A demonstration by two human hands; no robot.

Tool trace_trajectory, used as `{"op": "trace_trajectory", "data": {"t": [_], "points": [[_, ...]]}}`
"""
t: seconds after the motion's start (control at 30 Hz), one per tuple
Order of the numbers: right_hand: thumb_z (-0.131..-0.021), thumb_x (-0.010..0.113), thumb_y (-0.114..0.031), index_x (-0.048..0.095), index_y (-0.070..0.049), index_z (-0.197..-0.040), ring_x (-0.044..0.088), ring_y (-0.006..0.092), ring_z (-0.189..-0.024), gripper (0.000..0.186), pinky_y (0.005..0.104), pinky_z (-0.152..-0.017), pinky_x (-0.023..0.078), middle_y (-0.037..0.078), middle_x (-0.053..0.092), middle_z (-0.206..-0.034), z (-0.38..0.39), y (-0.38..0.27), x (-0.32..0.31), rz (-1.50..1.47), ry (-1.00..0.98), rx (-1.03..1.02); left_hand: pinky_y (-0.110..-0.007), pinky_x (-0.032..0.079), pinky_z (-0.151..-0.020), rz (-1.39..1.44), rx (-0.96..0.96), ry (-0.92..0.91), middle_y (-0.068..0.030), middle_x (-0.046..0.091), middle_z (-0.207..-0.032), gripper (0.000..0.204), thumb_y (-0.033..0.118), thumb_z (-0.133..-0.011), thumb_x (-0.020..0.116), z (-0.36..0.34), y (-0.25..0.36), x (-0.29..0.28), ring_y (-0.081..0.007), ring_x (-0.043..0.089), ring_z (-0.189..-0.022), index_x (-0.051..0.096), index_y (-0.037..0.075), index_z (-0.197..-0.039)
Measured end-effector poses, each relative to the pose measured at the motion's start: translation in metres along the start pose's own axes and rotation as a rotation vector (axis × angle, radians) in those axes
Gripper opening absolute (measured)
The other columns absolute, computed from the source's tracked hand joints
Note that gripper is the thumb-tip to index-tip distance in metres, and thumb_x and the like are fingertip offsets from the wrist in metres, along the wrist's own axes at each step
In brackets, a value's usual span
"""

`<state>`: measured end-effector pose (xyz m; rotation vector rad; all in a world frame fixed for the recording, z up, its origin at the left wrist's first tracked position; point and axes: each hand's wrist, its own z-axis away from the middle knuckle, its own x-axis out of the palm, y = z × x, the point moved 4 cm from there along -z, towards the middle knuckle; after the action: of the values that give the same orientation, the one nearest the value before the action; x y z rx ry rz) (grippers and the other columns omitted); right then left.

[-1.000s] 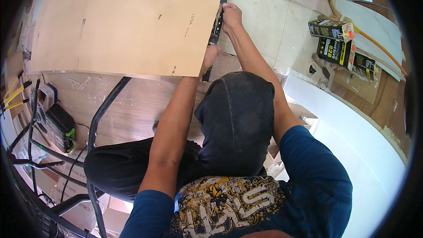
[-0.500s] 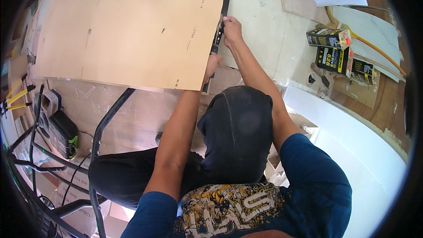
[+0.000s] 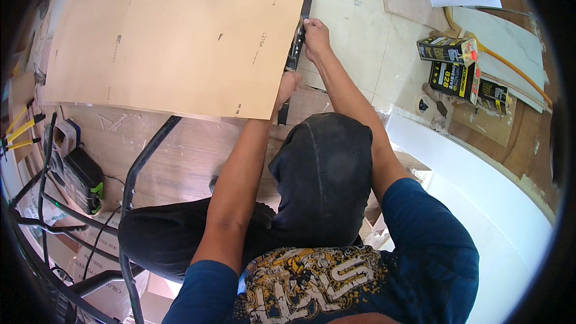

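Apparently, through the head view, I have a broad tan paper-faced panel point(image 3: 174, 42) far left, its right edge beside a narrow black rail with metallic fittings point(image 3: 297, 47). My left hand point(image 3: 290, 86) clasps the rail's near part; my right hand point(image 3: 316, 35) pinches it farther along, probably for steadiness. Both forearms stretch forward, straddling a black-trousered knee point(image 3: 324, 180).

Bright light falls across the scuffed wood-grain floor point(image 3: 186, 150) here, strewn with scraps point(image 3: 117, 123); pale tiles point(image 3: 354, 36) spread beyond, and a long white panel point(image 3: 480, 210) curves along the right.
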<state>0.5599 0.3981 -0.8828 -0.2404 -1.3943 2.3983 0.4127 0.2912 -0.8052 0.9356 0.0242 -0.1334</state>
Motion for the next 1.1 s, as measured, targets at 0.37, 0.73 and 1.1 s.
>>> {"op": "trace_trajectory", "data": {"t": [0.37, 0.73, 1.1], "points": [[-0.098, 0.063, -0.013, 0.063, 0.007, -0.109, 0.060, 0.0180, -0.085, 0.023, 0.0344, -0.076, 0.051, 0.011, 0.066, -0.098, -0.050, -0.007, 0.005, -0.083, -0.038, 0.003, -0.037, 0.039, -0.051, -0.144, 0.060, 0.050, -0.0037, 0.053, -0.054, 0.016, 0.015, -0.064, 0.065, -0.007, -0.011, 0.001, -0.0187, 0.050, -0.053, 0.057, 0.005, -0.055], [-0.102, 0.056, -0.006, 0.054, 0.008, -0.116, 0.067, 0.0217, -0.077, 0.020, 0.0365, -0.071, 0.061, 0.014, 0.066, -0.097, -0.036, -0.015, 0.014, -0.233, 0.052, 0.051, -0.037, 0.039, -0.052, -0.031, 0.173, 0.103, -0.0047, 0.053, -0.056, 0.010, 0.010, -0.063, 0.066, -0.009, 0.003, -0.003, -0.0206, 0.052, -0.055, 0.058, 0.003, -0.062], [-0.100, 0.056, -0.006, 0.057, 0.008, -0.116, 0.065, 0.0218, -0.087, 0.021, 0.0364, -0.076, 0.057, 0.014, 0.065, -0.102, -0.024, -0.024, 0.018, -0.262, 0.026, 0.044, -0.038, 0.037, -0.047, -0.163, 0.040, 0.004, -0.0054, 0.051, -0.054, 0.016, 0.014, -0.064, 0.065, -0.004, 0.024, -0.006, -0.0202, 0.048, -0.050, 0.055, 0.004, -0.057]]}}
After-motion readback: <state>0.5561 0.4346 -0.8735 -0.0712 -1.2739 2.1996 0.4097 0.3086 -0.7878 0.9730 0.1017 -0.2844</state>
